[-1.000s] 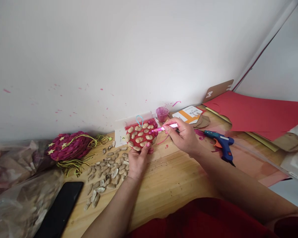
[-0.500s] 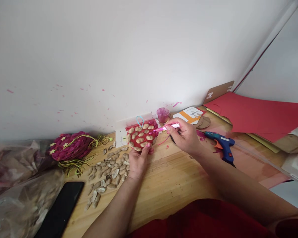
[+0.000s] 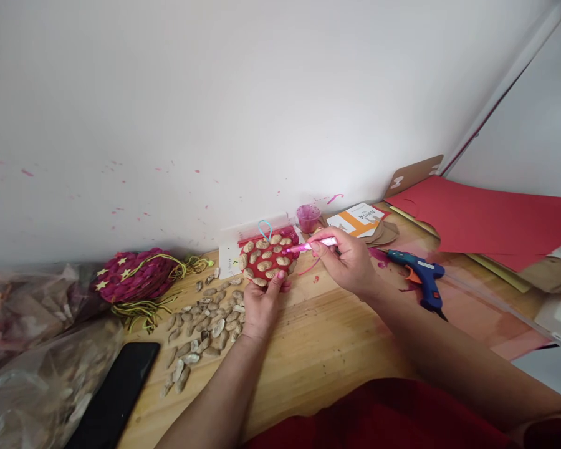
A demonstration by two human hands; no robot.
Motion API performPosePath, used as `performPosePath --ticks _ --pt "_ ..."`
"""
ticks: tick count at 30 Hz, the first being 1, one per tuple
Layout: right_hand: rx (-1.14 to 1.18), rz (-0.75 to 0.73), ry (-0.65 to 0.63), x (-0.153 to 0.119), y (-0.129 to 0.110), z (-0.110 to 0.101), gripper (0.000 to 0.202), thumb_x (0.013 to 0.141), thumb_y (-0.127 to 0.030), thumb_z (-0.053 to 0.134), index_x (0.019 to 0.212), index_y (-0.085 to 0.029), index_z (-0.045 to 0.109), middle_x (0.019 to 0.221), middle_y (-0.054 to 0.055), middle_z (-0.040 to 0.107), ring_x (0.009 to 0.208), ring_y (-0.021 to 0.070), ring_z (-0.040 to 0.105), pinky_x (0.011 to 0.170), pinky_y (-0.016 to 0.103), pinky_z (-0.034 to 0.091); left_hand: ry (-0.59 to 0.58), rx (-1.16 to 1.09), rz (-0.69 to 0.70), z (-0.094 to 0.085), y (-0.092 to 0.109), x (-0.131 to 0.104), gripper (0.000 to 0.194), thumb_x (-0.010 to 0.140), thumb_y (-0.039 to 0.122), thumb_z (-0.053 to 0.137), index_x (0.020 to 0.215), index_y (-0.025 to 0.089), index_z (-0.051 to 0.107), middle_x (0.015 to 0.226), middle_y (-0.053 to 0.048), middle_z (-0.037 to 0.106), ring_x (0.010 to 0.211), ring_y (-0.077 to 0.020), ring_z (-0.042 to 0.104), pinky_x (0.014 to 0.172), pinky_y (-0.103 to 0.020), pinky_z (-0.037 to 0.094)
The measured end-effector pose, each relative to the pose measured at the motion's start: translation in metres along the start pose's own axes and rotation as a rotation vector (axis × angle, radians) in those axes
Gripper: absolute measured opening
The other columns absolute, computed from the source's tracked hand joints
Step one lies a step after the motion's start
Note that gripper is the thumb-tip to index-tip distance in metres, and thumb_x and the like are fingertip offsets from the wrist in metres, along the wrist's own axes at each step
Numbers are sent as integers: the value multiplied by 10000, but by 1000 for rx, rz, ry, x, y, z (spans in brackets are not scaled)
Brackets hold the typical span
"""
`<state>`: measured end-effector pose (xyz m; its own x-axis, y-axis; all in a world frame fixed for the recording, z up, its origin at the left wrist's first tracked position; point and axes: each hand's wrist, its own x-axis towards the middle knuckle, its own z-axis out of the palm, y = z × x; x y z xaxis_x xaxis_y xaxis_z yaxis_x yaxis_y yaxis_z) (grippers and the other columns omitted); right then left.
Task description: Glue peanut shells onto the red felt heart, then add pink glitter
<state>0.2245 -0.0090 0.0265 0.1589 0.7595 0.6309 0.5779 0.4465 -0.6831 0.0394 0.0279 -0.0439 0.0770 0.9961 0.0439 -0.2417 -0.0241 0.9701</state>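
My left hand (image 3: 264, 304) grips the lower edge of a red piece (image 3: 273, 256) covered with several peanut shells, its thumb on the front. A light blue loop (image 3: 265, 230) stands up from the top of the piece. In my right hand (image 3: 343, 255) is a pink and white brush or pen (image 3: 318, 244), pinched between thumb and fingers. Its pink tip is at the right part of the red piece, where some shells are painted magenta. A clear cup (image 3: 307, 217) stained with pink stands behind, near the wall.
Loose peanut shells (image 3: 206, 321) lie left of my left arm, beside a black phone (image 3: 116, 393). Farther left are magenta decorations (image 3: 140, 276) and plastic bags (image 3: 70, 374). A blue glue gun (image 3: 424, 274), red sheets (image 3: 490, 218) and printed cards (image 3: 356, 219) are at right.
The view has shifted slightly. Both hands keep their holds, and the pink tip stays at nearly the same place on the red piece.
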Motion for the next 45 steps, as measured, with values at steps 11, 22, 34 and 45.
performPosePath --ticks 11,22,34,45 --pt "-13 -26 1 0 0 2 95 957 -277 605 936 -206 664 832 18 699 698 144 606 631 271 439 11 -17 -24 -1 -3 1 403 653 491 878 767 131 740 689 -57 731 559 -171 673 564 -287 584" --pt "-18 7 49 2 5 0 96 960 -285 607 936 -213 666 833 24 700 771 166 642 710 290 488 13 -98 -78 -2 -1 1 404 647 472 892 795 133 729 707 -46 733 551 -169 682 553 -279 583" --pt "12 78 48 0 14 3 170 962 -365 615 976 -207 679 811 30 718 700 162 664 640 278 509 20 -161 -125 4 5 0 487 571 493 922 829 130 725 759 -56 748 537 -160 667 544 -280 563" --pt "-132 149 34 -2 32 2 281 934 -497 619 1013 -243 708 796 52 748 673 221 695 617 343 513 -8 -211 -138 7 5 2 542 535 584 907 776 143 703 675 -47 701 527 -166 636 538 -299 543"
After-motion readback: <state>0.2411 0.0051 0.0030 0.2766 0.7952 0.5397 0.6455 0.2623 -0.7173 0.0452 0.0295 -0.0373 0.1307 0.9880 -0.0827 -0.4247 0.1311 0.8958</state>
